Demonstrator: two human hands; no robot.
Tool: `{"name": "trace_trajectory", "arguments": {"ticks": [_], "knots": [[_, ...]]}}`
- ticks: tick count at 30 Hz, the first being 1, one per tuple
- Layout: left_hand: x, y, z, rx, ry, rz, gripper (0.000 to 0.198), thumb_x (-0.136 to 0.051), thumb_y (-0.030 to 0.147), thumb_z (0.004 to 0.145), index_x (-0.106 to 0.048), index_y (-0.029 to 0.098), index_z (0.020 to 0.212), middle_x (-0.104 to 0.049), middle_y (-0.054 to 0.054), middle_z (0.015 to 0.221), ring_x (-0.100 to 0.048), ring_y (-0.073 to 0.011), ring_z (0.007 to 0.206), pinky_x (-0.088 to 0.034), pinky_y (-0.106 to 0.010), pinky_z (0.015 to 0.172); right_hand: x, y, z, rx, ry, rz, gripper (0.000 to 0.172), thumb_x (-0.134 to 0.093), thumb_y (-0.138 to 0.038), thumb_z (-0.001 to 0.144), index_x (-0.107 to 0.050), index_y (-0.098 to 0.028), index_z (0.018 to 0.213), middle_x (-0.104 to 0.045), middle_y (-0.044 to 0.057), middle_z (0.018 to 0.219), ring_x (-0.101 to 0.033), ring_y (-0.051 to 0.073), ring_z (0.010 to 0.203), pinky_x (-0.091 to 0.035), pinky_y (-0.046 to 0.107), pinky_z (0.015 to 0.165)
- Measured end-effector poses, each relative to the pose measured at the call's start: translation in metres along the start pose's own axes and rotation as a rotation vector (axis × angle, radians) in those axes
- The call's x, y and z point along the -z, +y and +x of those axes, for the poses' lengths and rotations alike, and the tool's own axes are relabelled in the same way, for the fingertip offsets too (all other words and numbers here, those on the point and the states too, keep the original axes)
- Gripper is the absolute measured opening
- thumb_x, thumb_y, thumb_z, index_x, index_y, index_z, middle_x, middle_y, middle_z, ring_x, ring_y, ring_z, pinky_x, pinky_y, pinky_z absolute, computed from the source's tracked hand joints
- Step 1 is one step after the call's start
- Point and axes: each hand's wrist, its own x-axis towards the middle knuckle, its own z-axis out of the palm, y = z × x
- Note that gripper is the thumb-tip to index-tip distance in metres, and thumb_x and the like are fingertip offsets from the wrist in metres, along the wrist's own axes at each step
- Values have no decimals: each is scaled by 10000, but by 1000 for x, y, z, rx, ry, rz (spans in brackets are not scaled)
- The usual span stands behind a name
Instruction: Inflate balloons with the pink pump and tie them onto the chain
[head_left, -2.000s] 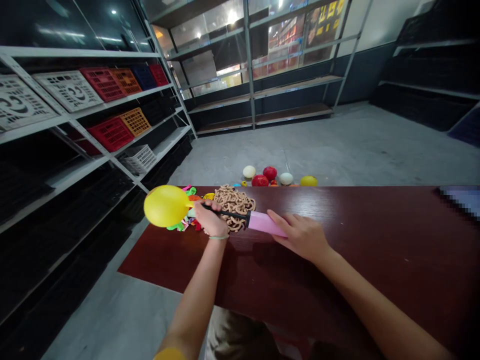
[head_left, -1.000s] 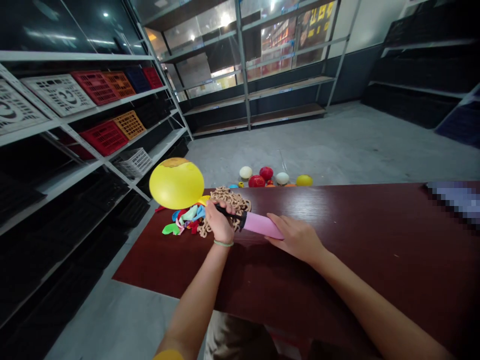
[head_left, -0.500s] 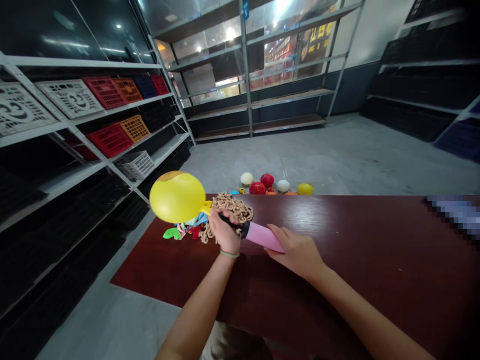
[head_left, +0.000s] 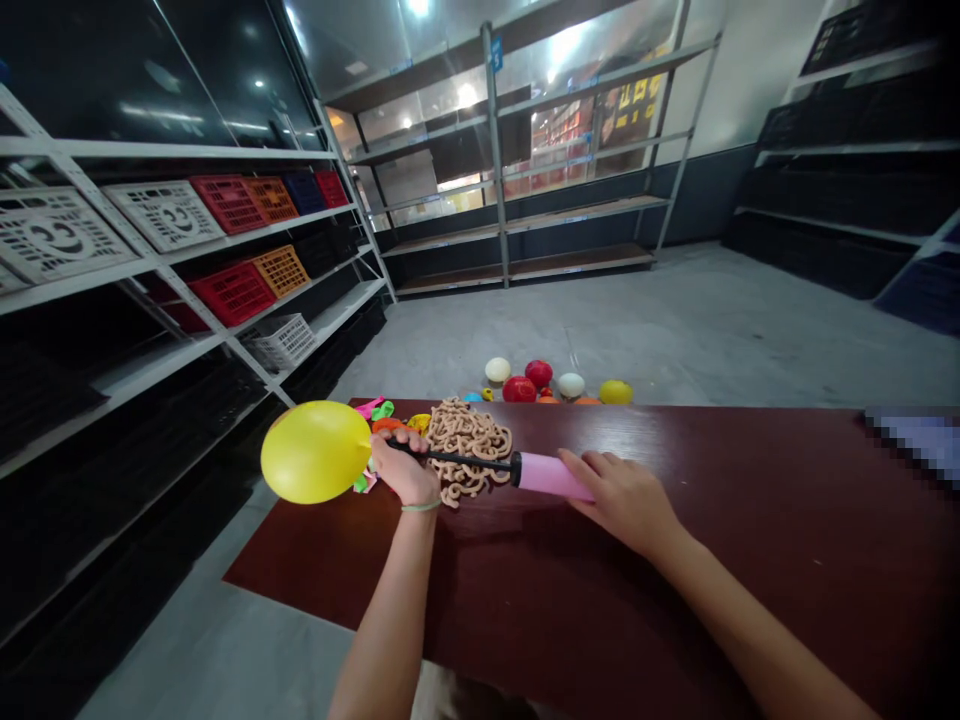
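A balloon pump with a pink barrel [head_left: 549, 475] and a thin black rod is stretched between my hands above the table. My left hand [head_left: 409, 472] is closed around the pump's black end, where the neck of an inflated yellow balloon [head_left: 313, 452] meets it. My fingers hide how the neck sits there. On the pink barrel, my right hand [head_left: 626, 498] is wrapped with its thumb underneath. Behind the rod lies a heap of beige, ring-like pieces [head_left: 469, 435]. Limp coloured balloons [head_left: 382, 410] lie around and behind my left hand.
The dark red-brown table [head_left: 600, 600] spans the foreground. Beyond its far edge, several round balloons [head_left: 519, 389] rest on the grey floor. Shelves with plastic crates [head_left: 232, 203] stand at left, and a metal rack [head_left: 501, 200] at the back. A blurred pixelated object [head_left: 919, 440] lies at far right.
The pump's rod has been drawn out, so my hands are farther apart. My left hand and the yellow balloon have moved left; my right hand has shifted slightly right. The view has tilted a little.
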Motion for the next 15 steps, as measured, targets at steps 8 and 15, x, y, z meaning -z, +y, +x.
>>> {"name": "trace_trajectory", "arguments": {"ticks": [8,15], "knots": [[-12,-43,-69,159,-238,84,306,-551,485,900,-409,227,819,-449,66,606,-417,-81,420,-348,-231,426,-1,-43,4,-99,30,253,531,-556,-385,887,-483,-209,1382,-698,51,949,-651,183,759,-436,282,612],[-6,-21,-28,101,-136,52,264,-556,422,879,-409,220,792,-407,77,583,-394,-73,425,-336,-217,433,-6,0,0,-3,1,46,518,-602,-390,890,-513,-222,1372,-672,59,995,-615,217,811,-404,326,685]]}}
